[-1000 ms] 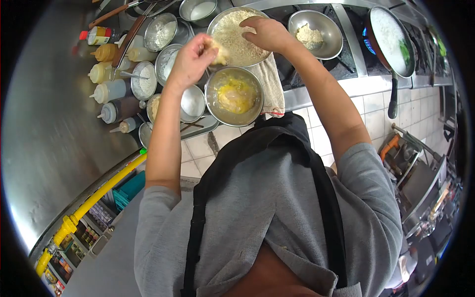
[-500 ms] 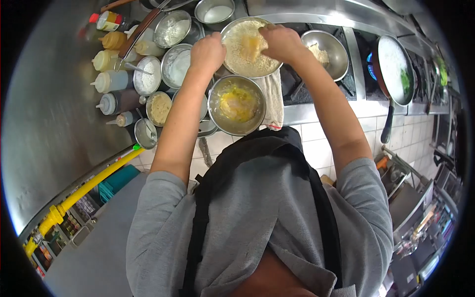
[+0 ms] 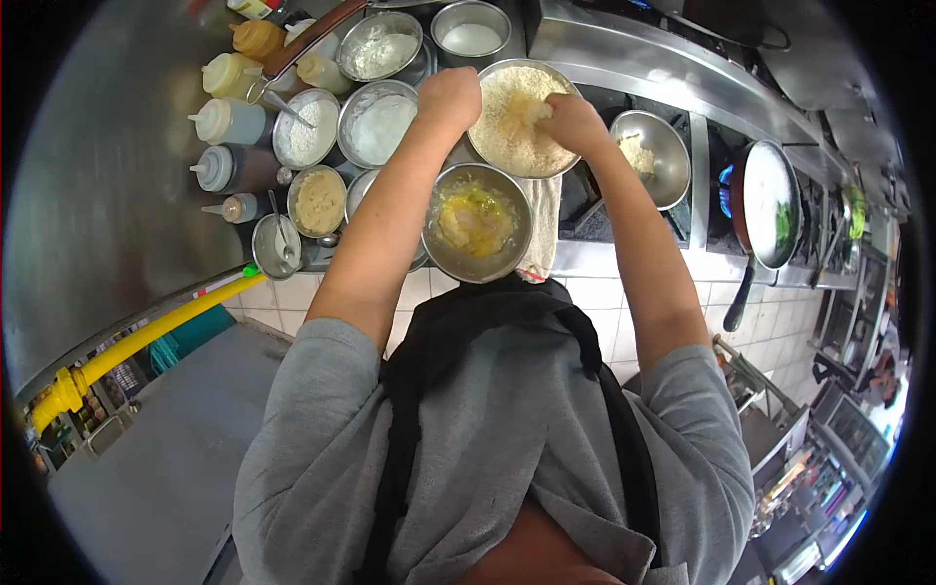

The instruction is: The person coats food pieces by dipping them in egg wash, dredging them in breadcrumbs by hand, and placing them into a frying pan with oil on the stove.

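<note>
My left hand (image 3: 451, 100) is closed at the left rim of a wide metal bowl of crumbs (image 3: 507, 146); what its fingers hold, if anything, is hidden. My right hand (image 3: 570, 123), its fingers pressed together over the bowl's right side, grips a crumb-coated piece (image 3: 535, 109). A pale yellowish piece (image 3: 514, 119) lies on the crumbs beside it. Nearer my body stands a metal bowl of beaten egg (image 3: 475, 226) with pale pieces in it. A light cloth (image 3: 545, 219) lies under the right side of the bowls.
Bowls of white powder (image 3: 378, 125) and a bowl of tan powder (image 3: 318, 202) stand left, beside squeeze bottles (image 3: 230, 122). A metal bowl with crumbs (image 3: 666, 161) sits right on the stove. Farther right, a pan of white liquid (image 3: 766, 207) stands by a blue flame.
My left hand has moved from above the egg bowl to the crumb bowl's left rim. My right hand has closed on a coated piece. The view has shifted, so the counter appears lower.
</note>
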A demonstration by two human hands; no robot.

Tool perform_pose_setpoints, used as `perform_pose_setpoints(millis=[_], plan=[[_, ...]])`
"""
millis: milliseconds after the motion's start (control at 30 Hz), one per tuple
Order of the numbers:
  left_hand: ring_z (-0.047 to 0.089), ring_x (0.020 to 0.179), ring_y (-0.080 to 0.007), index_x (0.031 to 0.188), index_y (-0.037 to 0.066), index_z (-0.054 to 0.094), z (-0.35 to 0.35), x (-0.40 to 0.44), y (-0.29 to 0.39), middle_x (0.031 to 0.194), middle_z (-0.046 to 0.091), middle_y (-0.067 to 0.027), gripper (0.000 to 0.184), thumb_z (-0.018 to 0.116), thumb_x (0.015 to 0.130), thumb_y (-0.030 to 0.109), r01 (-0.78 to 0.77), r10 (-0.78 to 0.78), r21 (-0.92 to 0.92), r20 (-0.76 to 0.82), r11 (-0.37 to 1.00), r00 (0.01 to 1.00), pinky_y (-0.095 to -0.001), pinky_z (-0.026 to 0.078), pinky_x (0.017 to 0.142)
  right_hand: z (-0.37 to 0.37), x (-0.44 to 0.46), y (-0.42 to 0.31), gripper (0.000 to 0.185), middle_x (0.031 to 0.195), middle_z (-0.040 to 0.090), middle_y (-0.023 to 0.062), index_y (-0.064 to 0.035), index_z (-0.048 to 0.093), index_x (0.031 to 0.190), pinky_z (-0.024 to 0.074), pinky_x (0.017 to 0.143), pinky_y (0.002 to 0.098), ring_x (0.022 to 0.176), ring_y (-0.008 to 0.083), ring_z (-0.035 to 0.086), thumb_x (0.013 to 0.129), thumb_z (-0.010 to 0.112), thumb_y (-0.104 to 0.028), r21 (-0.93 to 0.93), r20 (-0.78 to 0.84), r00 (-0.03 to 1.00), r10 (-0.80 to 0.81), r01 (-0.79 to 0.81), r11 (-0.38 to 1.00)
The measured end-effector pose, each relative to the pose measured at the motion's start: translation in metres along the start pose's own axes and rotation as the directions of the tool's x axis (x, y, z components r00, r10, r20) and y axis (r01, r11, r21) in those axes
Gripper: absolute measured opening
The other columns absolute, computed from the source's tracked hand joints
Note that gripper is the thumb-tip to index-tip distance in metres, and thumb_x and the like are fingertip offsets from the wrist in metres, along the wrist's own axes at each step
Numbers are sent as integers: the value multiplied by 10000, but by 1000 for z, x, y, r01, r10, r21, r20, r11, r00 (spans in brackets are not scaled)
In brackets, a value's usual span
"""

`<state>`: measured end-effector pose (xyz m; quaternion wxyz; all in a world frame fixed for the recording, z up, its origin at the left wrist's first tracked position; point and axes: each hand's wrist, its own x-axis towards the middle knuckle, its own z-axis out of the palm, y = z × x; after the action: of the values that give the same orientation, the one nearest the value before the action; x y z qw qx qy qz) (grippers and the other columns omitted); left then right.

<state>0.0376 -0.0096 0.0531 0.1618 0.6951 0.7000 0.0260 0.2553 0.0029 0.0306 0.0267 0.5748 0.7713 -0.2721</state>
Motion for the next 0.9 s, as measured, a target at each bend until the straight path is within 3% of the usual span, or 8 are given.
perform_pose_setpoints(millis=[33, 100, 200, 367, 433, 500, 533, 900], plan=[[664, 983, -370, 1012, 39, 681, 0, 1, -1, 1016, 696, -203, 237, 533, 836, 98, -5, 3, 30, 39, 1000, 999, -470, 517, 842, -12, -8, -6, 466, 1018, 704, 216, -60, 689, 1067, 528, 896, 433, 993, 308, 683, 712, 762, -353, 226, -33, 999, -4, 11, 974], [665, 990, -364, 1013, 42, 688, 5, 2, -5, 1025, 698, -198, 239, 533, 838, 91, -4, -1, 54, 79, 999, 997, -463, 519, 847, -17, -25, -17, 499, 1027, 699, 219, -55, 681, 1057, 528, 885, 444, 987, 319, 681, 689, 777, -378, 141, -148, 988, -41, 62, 988], [666, 1006, -352, 1023, 41, 694, 10, 6, -7, 1044, 699, -188, 246, 526, 847, 80, 12, -14, 27, 43, 1000, 999, -454, 524, 856, -7, -30, -31, 498, 1116, 688, 107, -58, 672, 1032, 533, 870, 379, 1026, 281, 665, 684, 791, -394, -467, -5, 999, 37, -35, 884], [671, 1014, -343, 1029, 38, 713, 6, 8, -5, 1062, 699, -190, 260, 532, 843, 62, 40, -42, 31, 97, 999, 994, -449, 532, 857, -5, -17, -25, 443, 1159, 673, 58, -73, 619, 1183, 526, 894, 416, 1029, 295, 654, 860, 641, -375, -221, 79, 997, 20, -2, 975], [672, 1015, -342, 1026, 38, 717, 2, 6, -4, 1060, 700, -192, 259, 537, 840, 56, 36, -39, 28, 108, 999, 993, -446, 535, 854, 5, -27, -27, 532, 1321, 589, 112, -71, 553, 1320, 440, 1044, 430, 1229, 302, 554, 943, 518, -444, -179, -186, 926, -328, 296, 938], [673, 1017, -342, 1023, 39, 720, -1, 4, -3, 1058, 700, -194, 258, 542, 837, 50, 37, -39, 21, 110, 999, 993, -443, 537, 851, 37, -36, -34, 686, 1515, 393, 150, -47, 420, 1447, 271, 1170, 478, 1425, 299, 340, 966, 440, -536, -496, -191, 856, -480, 338, 800], [682, 1004, -337, 991, 31, 734, 2, 4, -3, 1046, 706, -194, 244, 541, 846, 65, 27, -29, 23, 80, 999, 996, -433, 545, 843, 36, -40, -40, 772, 1602, 214, 162, -13, 301, 1503, 150, 1203, 518, 1493, 312, 176, 980, 386, -574, -404, -2, 927, -374, 342, 849], [682, 1007, -341, 1005, 34, 729, 4, 5, -3, 1061, 703, -197, 247, 546, 844, 68, 43, -42, -8, 52, 999, 998, -446, 547, 838, 40, -40, -31, 823, 1590, 222, 209, 28, 254, 1510, 188, 1193, 511, 1486, 344, 190, 976, 370, -588, -328, -20, 951, -307, 284, 901]])
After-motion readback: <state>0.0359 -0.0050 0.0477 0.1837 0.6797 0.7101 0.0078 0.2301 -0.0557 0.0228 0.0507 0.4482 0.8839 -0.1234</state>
